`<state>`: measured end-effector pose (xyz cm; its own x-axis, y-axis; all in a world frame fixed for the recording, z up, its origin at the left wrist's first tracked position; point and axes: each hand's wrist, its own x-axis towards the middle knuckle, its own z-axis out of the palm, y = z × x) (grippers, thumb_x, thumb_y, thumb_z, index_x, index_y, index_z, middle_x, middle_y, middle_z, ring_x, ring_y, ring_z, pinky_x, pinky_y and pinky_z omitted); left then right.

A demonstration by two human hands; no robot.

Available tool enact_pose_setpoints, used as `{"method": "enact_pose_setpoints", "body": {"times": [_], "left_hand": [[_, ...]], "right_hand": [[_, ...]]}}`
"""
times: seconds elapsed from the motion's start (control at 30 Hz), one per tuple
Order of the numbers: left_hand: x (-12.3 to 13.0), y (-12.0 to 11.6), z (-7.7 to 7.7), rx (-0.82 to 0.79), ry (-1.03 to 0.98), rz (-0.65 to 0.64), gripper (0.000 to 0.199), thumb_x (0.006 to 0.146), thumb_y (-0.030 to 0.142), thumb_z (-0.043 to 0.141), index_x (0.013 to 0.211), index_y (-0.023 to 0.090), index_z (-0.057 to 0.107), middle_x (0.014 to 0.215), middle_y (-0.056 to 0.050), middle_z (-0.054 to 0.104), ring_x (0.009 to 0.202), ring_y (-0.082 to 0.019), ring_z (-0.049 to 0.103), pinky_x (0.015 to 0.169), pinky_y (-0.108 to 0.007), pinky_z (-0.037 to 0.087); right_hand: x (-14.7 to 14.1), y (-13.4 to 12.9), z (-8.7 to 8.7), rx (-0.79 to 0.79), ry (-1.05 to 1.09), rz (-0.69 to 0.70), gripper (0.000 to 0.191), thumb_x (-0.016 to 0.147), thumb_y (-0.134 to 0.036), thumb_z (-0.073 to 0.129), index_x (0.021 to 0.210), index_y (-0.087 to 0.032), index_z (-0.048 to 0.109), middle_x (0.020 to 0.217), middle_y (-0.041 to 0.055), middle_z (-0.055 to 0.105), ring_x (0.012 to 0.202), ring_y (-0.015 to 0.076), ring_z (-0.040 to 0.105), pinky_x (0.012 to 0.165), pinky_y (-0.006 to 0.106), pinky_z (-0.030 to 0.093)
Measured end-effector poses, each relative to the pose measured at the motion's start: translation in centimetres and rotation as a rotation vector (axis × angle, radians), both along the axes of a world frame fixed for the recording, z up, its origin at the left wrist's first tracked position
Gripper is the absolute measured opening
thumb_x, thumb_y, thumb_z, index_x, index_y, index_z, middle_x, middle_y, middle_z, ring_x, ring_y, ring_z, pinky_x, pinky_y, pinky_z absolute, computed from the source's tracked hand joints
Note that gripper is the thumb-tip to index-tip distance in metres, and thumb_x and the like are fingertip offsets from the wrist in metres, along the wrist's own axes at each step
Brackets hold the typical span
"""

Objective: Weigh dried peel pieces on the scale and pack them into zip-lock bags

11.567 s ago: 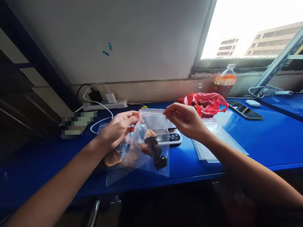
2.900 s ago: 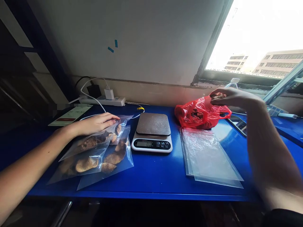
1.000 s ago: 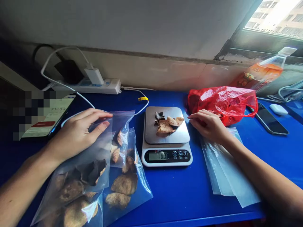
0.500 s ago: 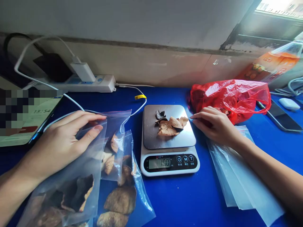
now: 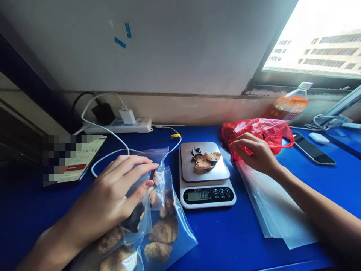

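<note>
Brown and black dried pieces (image 5: pixel 204 160) lie on the steel plate of a white digital scale (image 5: pixel 184 177), whose display reads 10.0. To its left, my left hand (image 5: pixel 121 188) rests over clear zip bags (image 5: pixel 183 233) that hold larger brown dried pieces (image 5: pixel 163 229); its fingers are apart. My right hand (image 5: pixel 252 152) hovers right of the scale, in front of a red plastic bag (image 5: pixel 262 130), with fingers bent and apart and nothing seen in them. Flat clear bags (image 5: pixel 278 210) lie beneath my right wrist and forearm.
A power strip (image 5: pixel 143 125) with chargers and a white cable stands along the wall. A lit tablet (image 5: pixel 81 162) lies at the left. At the right are a phone (image 5: pixel 314 148), a white case (image 5: pixel 318 138) and an orange-labelled bottle (image 5: pixel 290 103).
The view has tilted up and shows more wall and window. My left hand has shifted right over the filled bags. My right hand has lifted slightly away from the scale.
</note>
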<state>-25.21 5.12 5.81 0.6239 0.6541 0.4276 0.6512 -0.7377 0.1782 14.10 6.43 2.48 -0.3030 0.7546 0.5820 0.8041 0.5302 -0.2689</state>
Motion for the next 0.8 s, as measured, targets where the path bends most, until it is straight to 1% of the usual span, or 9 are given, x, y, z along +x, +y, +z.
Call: {"method": "enact_pose_setpoints", "body": {"times": [0.13, 0.17, 0.23, 0.33, 0.4, 0.47, 0.53, 0.7, 0.8], "left_hand": [[-0.1, 0.4, -0.6, -0.092, 0.025, 0.001, 0.026, 0.096, 0.037, 0.048, 0.116, 0.027, 0.06, 0.117, -0.002, 0.062, 0.113, -0.023, 0.054, 0.1, -0.037, 0.041], [0.0, 0.4, -0.7, -0.122, 0.022, 0.0, 0.026, 0.096, 0.038, 0.048, 0.116, 0.027, 0.061, 0.116, -0.002, 0.062, 0.112, -0.023, 0.055, 0.099, -0.037, 0.042], [0.3, 0.4, -0.7, -0.183, 0.01, -0.007, 0.027, 0.096, 0.038, 0.047, 0.114, 0.027, 0.063, 0.115, -0.002, 0.064, 0.111, -0.023, 0.056, 0.097, -0.035, 0.044], [0.7, 0.4, -0.5, -0.218, 0.007, -0.04, 0.027, 0.095, 0.037, 0.046, 0.111, 0.027, 0.066, 0.113, -0.002, 0.066, 0.108, -0.022, 0.058, 0.093, -0.033, 0.047], [0.9, 0.3, -0.3, -0.223, 0.001, -0.048, 0.027, 0.095, 0.036, 0.046, 0.109, 0.026, 0.067, 0.11, -0.002, 0.068, 0.105, -0.021, 0.06, 0.092, -0.032, 0.048], [0.9, 0.4, -0.3, -0.247, -0.016, -0.036, 0.026, 0.095, 0.036, 0.046, 0.108, 0.026, 0.067, 0.107, -0.002, 0.068, 0.103, -0.02, 0.06, 0.091, -0.032, 0.048], [0.9, 0.5, -0.4, -0.283, -0.032, -0.022, 0.026, 0.095, 0.036, 0.046, 0.107, 0.027, 0.067, 0.106, -0.001, 0.069, 0.102, -0.02, 0.061, 0.09, -0.031, 0.049], [0.8, 0.8, -0.6, -0.303, -0.009, -0.037, 0.025, 0.094, 0.035, 0.048, 0.107, 0.027, 0.068, 0.105, -0.001, 0.07, 0.103, -0.021, 0.061, 0.09, -0.033, 0.05], [0.8, 0.6, -0.4, -0.264, 0.024, -0.061, 0.025, 0.094, 0.033, 0.048, 0.109, 0.026, 0.067, 0.107, -0.002, 0.07, 0.104, -0.021, 0.06, 0.092, -0.034, 0.049]], "right_hand": [[1.4, -1.9, 3.1, 0.275, 0.069, -0.168, 0.01, 0.092, -0.023, 0.054, 0.086, -0.024, 0.062, 0.081, 0.0095, 0.067, 0.076, 0.0219, 0.063, 0.068, 0.036, 0.048], [1.9, -2.3, 3.6, 0.291, 0.042, -0.187, 0.011, 0.092, -0.023, 0.054, 0.083, -0.023, 0.061, 0.078, 0.0089, 0.066, 0.073, 0.0209, 0.061, 0.068, 0.035, 0.047], [3.0, -3.0, 4.1, 0.16, -0.1, -0.166, 0.021, 0.092, -0.023, 0.052, 0.072, -0.022, 0.057, 0.07, 0.0064, 0.063, 0.066, 0.0179, 0.057, 0.063, 0.033, 0.044], [4.3, -3.5, 3.5, -0.3, -0.336, -0.047, 0.024, 0.091, -0.025, 0.054, 0.068, -0.021, 0.057, 0.066, 0.0035, 0.062, 0.059, 0.015, 0.055, 0.055, 0.03, 0.04], [4.7, -3.4, 2.6, -0.484, -0.386, -0.025, 0.015, 0.088, -0.027, 0.059, 0.074, -0.021, 0.062, 0.069, 0.0037, 0.065, 0.057, 0.0151, 0.057, 0.051, 0.028, 0.04], [4.8, -3.2, 1.7, -0.489, -0.398, -0.064, 0.01, 0.085, -0.027, 0.063, 0.078, -0.02, 0.063, 0.073, 0.0057, 0.066, 0.059, 0.0161, 0.059, 0.051, 0.029, 0.042], [4.7, -3.0, 0.9, -0.432, -0.417, -0.099, 0.009, 0.085, -0.026, 0.061, 0.084, -0.018, 0.062, 0.082, 0.0087, 0.067, 0.067, 0.0183, 0.062, 0.057, 0.031, 0.047], [4.9, -2.6, -0.4, -0.305, -0.487, -0.123, 0.036, 0.078, -0.028, 0.068, 0.111, -0.015, 0.062, 0.104, 0.0123, 0.067, 0.092, 0.0265, 0.065, 0.078, 0.04, 0.054], [5.1, -2.5, -1.1, -0.253, -0.469, -0.117, 0.033, 0.076, -0.026, 0.068, 0.108, -0.017, 0.064, 0.103, 0.0116, 0.068, 0.091, 0.0269, 0.066, 0.077, 0.04, 0.055]]}}
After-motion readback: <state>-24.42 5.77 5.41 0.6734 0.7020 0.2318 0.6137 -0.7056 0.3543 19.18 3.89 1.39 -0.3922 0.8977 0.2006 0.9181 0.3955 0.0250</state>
